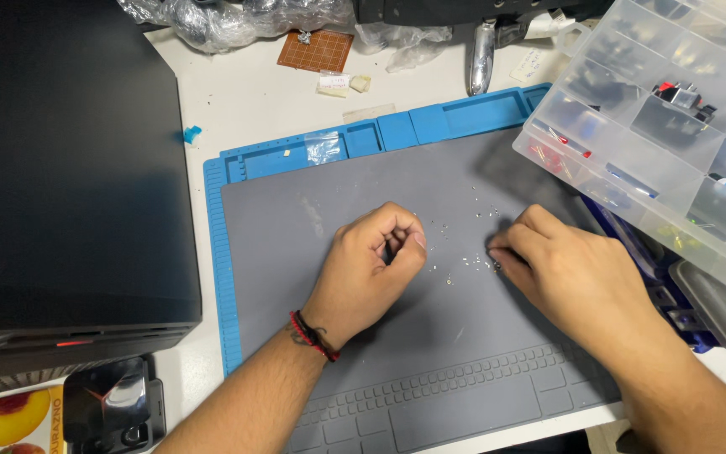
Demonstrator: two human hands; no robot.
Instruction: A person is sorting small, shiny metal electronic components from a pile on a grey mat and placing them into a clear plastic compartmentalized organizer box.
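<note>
Resting on the grey mat [397, 370], the left hand [376, 265] is curled shut; the right hand [565, 269] pinches a tiny screw [496, 266] among scattered ones.

Mat [430, 353] grey, border blue. Wrist bands [313, 335] red and black. Perfboard [316, 50] orange-brown, gridded. Organiser box [674, 126] clear.

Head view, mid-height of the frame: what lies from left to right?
Black case → blue mat edge → left hand → tiny scattered metal parts → right hand → clear compartment box.
</note>
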